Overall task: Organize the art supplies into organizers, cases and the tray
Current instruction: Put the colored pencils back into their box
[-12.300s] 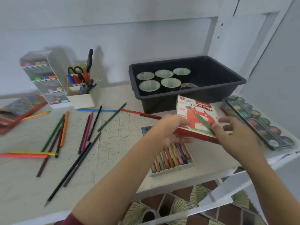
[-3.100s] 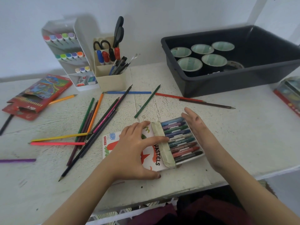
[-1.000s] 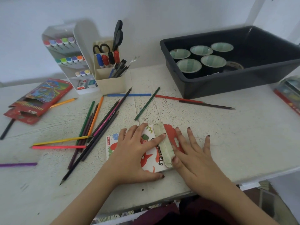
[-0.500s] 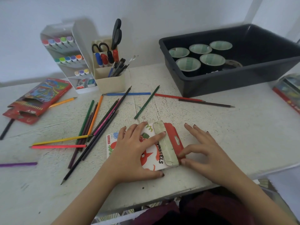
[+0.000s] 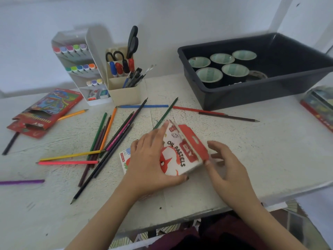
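The white and red oil pastels box (image 5: 177,156) is closed and its right end is tilted up off the white table (image 5: 270,145). My left hand (image 5: 147,163) grips it, fingers over the far edge and thumb under the near edge. My right hand (image 5: 228,170) sits at the box's red flap end with fingers loosely spread, its thumb tip touching the corner. Several loose coloured pencils (image 5: 108,134) lie scattered to the left. An open red pencil case (image 5: 45,110) lies at the far left.
A black tray (image 5: 270,91) holding several tape rolls (image 5: 234,69) stands back right. A white marker organizer (image 5: 75,56) and a beige pen holder (image 5: 126,94) with scissors stand at the back. A paint set (image 5: 320,105) lies at the right edge. The table edge is close below my hands.
The pastels were uncovered 3 s ago; the box is now closed. In the last half second my left hand tilted the box's right end up, and my right hand's fingers slid off the flap.
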